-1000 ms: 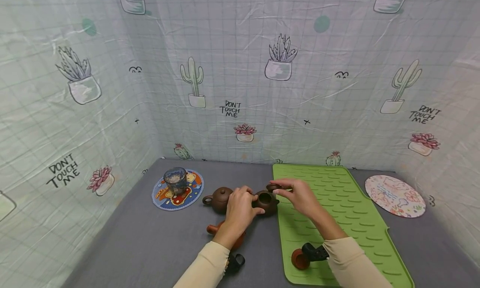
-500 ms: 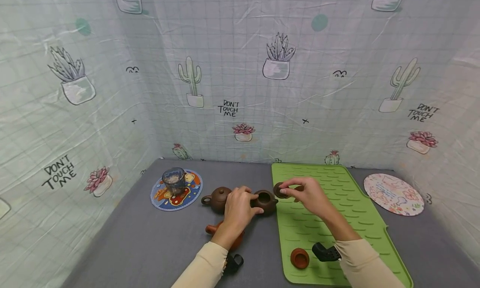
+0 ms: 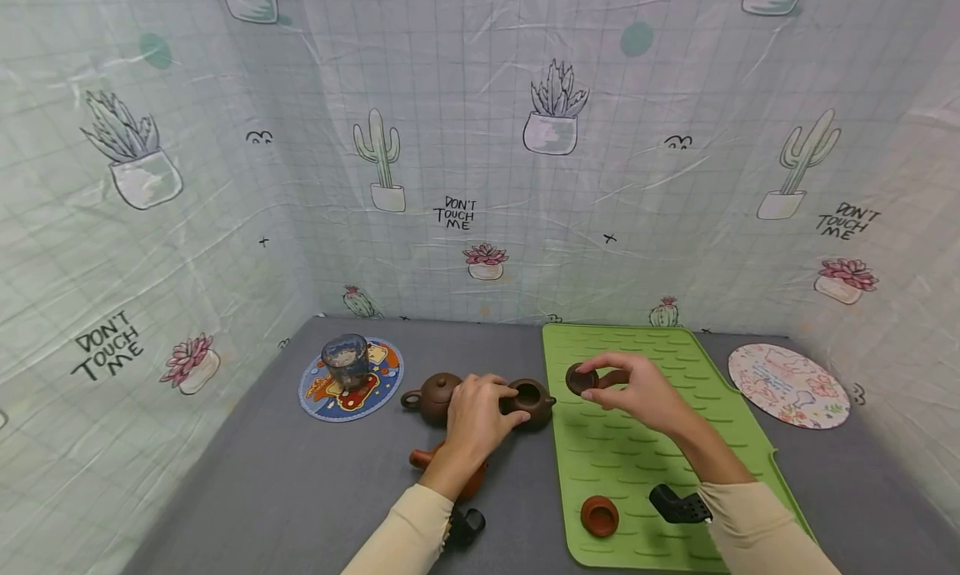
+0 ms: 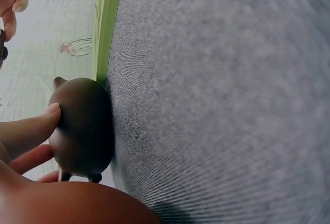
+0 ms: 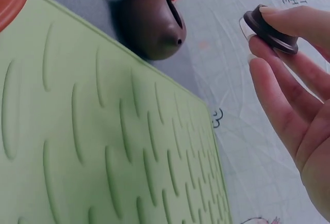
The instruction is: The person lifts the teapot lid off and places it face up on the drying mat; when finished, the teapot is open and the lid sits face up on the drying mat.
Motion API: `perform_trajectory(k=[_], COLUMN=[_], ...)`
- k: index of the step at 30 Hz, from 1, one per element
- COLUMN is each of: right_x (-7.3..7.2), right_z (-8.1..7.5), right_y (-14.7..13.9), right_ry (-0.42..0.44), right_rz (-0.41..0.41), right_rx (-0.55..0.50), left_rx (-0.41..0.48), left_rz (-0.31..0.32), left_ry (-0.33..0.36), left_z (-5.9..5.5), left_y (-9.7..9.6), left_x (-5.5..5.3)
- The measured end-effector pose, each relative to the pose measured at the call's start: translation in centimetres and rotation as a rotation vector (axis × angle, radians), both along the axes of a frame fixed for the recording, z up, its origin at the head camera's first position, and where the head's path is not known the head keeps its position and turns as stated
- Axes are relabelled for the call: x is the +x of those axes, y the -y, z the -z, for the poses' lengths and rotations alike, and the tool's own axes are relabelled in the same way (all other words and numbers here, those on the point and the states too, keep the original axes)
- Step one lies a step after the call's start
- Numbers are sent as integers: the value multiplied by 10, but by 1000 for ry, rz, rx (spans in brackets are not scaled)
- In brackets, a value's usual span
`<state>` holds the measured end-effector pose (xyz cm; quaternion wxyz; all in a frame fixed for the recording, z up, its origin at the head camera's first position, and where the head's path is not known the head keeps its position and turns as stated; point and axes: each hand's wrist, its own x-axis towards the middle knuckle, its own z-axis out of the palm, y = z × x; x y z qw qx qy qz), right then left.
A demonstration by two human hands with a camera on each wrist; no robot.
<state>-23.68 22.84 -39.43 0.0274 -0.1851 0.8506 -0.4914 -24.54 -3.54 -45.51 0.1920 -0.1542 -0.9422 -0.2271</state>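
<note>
My left hand (image 3: 480, 412) grips a dark brown teapot (image 3: 536, 418) by its side, thumb toward me and fingers behind. The pot is uncovered, its round opening facing up and its spout pointing right. Between thumb and fingers, my right hand (image 3: 641, 392) pinches the dark lid (image 5: 270, 30), tilted and held in the air over the green mat. A second dark brown teapot (image 3: 435, 402), its lid on, stands left of the left hand. An orange-brown teapot (image 3: 476, 482) is partly hidden under the left forearm.
The green ridged mat (image 3: 622, 450) covers the right of the grey table. On its near left part lies an orange-brown lid (image 3: 600, 517), hollow side up. A glass (image 3: 347, 362) stands on a blue round mat (image 3: 313, 404) at back left. A pink patterned round mat (image 3: 789, 389) lies far right.
My right hand has carried the dark lid rightward from above the pot's opening to over the green mat, tilting it on the way. The left hand keeps its grip on the teapot.
</note>
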Motion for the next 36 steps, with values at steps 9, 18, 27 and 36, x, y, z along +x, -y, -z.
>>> perform_trajectory(k=[9,18,27,36], right_x=[-2,3,11,17], right_z=[7,18,32,45], right_y=[-8,-12,-7,-4], right_ry=[46,109,142,175], right_rz=[-4,-71,-208,-267], right_rx=[16,43,43,66], left_rx=[-8,24,29,22], left_rz=[-11,-8,-17,-19], left_ry=[4,34,49,43], left_z=[0,0,-2,-1], left_y=[0,0,-1,-1], left_x=[-2,-1,0,-1])
